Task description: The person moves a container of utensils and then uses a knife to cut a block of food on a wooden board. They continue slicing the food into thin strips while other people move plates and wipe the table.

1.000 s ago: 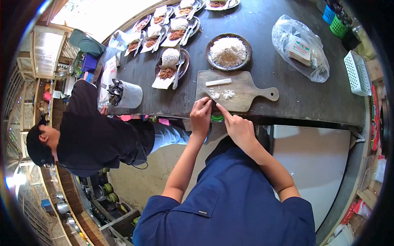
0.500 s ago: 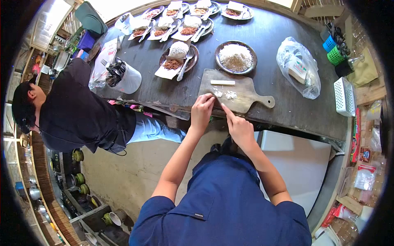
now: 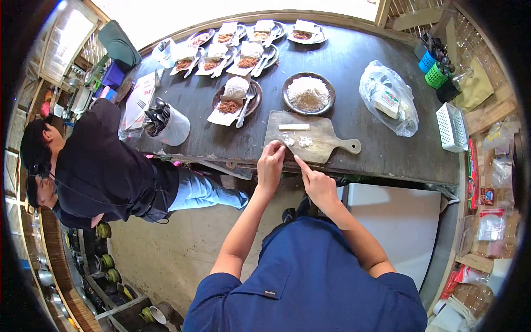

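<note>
Seemingly mid-cutting, the left hand (image 3: pixel 270 167) pinches at the near edge of the cutting board (image 3: pixel 331 146) by white shreds (image 3: pixel 305 142), the right hand (image 3: pixel 321 187) points, what either holds I can't tell, and steadiness seems needed next.

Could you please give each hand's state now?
Left hand: closed at the brown, paddle-shaped wooden board; contents unclear.
Right hand: closed, index extended; contents hidden.

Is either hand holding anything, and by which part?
Cannot be told: the bare left hand and bare right hand are partly curled near the brown, wooden, paddle-shaped cutting board, hiding any grip.
</note>
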Demonstrator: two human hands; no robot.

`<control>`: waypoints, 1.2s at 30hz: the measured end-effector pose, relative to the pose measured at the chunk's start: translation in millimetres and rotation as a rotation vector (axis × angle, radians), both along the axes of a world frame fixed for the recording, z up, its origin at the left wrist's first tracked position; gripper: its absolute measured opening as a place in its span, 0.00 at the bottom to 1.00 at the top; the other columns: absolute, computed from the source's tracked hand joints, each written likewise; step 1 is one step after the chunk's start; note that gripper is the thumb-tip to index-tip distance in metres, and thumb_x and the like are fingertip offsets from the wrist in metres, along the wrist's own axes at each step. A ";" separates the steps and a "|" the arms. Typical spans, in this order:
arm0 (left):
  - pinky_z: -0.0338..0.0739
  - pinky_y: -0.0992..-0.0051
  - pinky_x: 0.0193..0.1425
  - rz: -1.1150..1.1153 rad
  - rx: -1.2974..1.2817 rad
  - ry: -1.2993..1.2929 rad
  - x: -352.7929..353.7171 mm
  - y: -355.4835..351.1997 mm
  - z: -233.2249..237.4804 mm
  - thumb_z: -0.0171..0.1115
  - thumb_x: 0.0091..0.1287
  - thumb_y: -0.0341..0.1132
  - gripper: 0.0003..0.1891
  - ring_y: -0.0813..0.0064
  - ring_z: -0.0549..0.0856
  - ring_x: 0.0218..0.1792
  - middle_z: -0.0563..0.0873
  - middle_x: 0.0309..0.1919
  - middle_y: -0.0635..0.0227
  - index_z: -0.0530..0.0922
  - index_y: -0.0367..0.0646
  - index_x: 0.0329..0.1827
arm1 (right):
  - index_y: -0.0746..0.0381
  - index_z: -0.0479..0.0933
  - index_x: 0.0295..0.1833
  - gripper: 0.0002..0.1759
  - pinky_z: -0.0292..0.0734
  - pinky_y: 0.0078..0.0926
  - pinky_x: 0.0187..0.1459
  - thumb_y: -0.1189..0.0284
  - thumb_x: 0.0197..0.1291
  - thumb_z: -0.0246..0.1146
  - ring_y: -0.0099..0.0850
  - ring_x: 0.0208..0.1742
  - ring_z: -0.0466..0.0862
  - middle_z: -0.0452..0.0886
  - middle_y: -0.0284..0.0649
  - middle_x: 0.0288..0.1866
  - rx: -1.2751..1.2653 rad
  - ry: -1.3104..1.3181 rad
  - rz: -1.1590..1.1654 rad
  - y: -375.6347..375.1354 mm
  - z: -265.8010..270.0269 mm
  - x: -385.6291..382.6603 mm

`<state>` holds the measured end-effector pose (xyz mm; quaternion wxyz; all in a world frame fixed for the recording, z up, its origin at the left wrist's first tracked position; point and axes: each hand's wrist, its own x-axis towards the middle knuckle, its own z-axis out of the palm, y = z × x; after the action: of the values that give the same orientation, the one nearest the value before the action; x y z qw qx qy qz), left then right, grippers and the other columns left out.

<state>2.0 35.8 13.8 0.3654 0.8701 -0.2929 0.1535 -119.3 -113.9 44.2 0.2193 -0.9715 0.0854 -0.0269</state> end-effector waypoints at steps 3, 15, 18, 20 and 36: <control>0.85 0.62 0.55 0.004 0.010 -0.008 0.9 -1.7 3.7 0.70 0.69 0.25 0.09 0.57 0.89 0.50 0.89 0.50 0.63 0.89 0.34 0.50 | 0.31 0.68 0.84 0.30 0.87 0.54 0.34 0.63 0.81 0.56 0.51 0.31 0.90 0.88 0.50 0.30 0.081 -0.052 0.007 -2.8 -7.1 13.0; 0.83 0.60 0.59 -0.014 0.046 0.013 -2.3 0.5 4.8 0.68 0.71 0.25 0.09 0.56 0.86 0.56 0.87 0.53 0.58 0.88 0.33 0.51 | 0.31 0.65 0.86 0.32 0.87 0.48 0.28 0.63 0.81 0.56 0.45 0.27 0.90 0.88 0.45 0.28 -0.038 -0.060 0.010 0.0 -12.4 6.3; 0.83 0.59 0.59 -0.077 0.099 -0.046 4.8 3.8 -0.8 0.67 0.71 0.24 0.10 0.55 0.85 0.57 0.86 0.54 0.56 0.87 0.32 0.52 | 0.31 0.65 0.86 0.32 0.87 0.48 0.28 0.63 0.81 0.57 0.45 0.26 0.90 0.87 0.45 0.28 -0.018 -0.085 -0.003 1.5 -1.5 4.1; 0.83 0.59 0.59 -0.084 0.098 -0.037 4.7 6.8 1.4 0.66 0.72 0.24 0.10 0.55 0.85 0.56 0.86 0.53 0.57 0.87 0.32 0.52 | 0.31 0.66 0.86 0.32 0.87 0.48 0.28 0.63 0.81 0.57 0.45 0.26 0.90 0.87 0.45 0.28 -0.006 0.019 0.008 3.8 11.3 -5.1; 0.85 0.61 0.56 -0.063 0.051 -0.017 5.2 3.9 4.7 0.70 0.71 0.26 0.08 0.57 0.89 0.53 0.90 0.51 0.60 0.90 0.33 0.50 | 0.30 0.64 0.86 0.33 0.87 0.48 0.28 0.63 0.81 0.57 0.46 0.25 0.90 0.88 0.45 0.28 -0.007 0.010 -0.004 3.5 -5.5 3.0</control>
<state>7.2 39.7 18.5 0.3453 0.8682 -0.3270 0.1418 -116.3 -110.4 38.7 0.2153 -0.9723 0.0885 -0.0227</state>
